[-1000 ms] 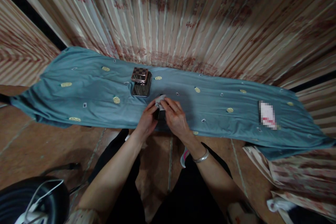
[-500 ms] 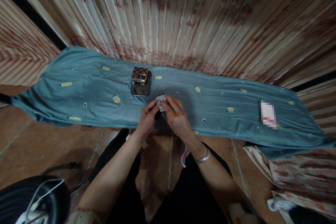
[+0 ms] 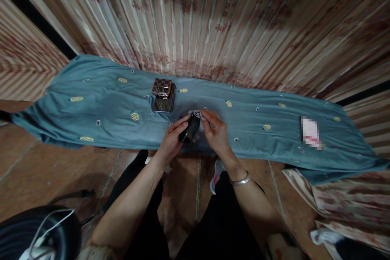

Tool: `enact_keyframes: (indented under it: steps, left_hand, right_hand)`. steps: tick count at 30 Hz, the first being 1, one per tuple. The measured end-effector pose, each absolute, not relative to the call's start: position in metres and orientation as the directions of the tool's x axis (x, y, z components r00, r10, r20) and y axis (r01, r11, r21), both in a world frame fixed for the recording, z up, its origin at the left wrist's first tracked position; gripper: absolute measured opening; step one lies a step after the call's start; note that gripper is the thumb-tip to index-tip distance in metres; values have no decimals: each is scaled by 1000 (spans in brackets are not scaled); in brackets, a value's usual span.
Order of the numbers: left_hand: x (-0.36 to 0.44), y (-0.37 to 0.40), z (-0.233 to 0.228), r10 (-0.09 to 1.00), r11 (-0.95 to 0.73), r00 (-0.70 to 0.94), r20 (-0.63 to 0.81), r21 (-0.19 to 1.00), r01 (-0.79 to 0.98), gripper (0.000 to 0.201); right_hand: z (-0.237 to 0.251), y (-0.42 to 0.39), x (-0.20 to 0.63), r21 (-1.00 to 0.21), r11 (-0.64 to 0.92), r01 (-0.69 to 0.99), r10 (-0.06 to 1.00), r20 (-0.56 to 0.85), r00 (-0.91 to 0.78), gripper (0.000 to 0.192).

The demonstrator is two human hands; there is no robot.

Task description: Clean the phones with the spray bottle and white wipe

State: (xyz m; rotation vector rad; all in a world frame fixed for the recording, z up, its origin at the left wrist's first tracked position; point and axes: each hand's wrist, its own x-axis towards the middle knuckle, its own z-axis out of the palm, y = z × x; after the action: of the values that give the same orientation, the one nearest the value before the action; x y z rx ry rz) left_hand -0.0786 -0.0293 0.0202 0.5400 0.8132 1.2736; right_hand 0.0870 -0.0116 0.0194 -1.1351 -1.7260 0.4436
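My left hand is closed around a dark, glossy, box-like object, held tilted over the near edge of the cloth-covered surface. Its exact kind I cannot make out. With bent fingertips, my right hand pinches a crumpled light-grey cloth against the object's upper end. A silver bangle circles my right wrist. Beyond my left hand, a small brown checked box with shiny sides rests on or against a dark glossy flat case.
A teal sheet with pineapple prints covers the long surface. A blurred white-and-red packet lies at the right. Pleated curtains hang behind. At lower left, a black round stool carries a white cable and plug.
The dark object has come up into clearer view in my left hand. My right hand has shifted slightly right, and the grey cloth is now bunched at the object's upper end.
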Motion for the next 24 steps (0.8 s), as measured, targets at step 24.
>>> enact_keyframes:
  steps: [24]
  left_hand:
    - [-83,-29,31,961,266,135,-240,678,-686,36]
  right_hand:
    - [6,-6,95,-699,482,528,836,547,-39,33]
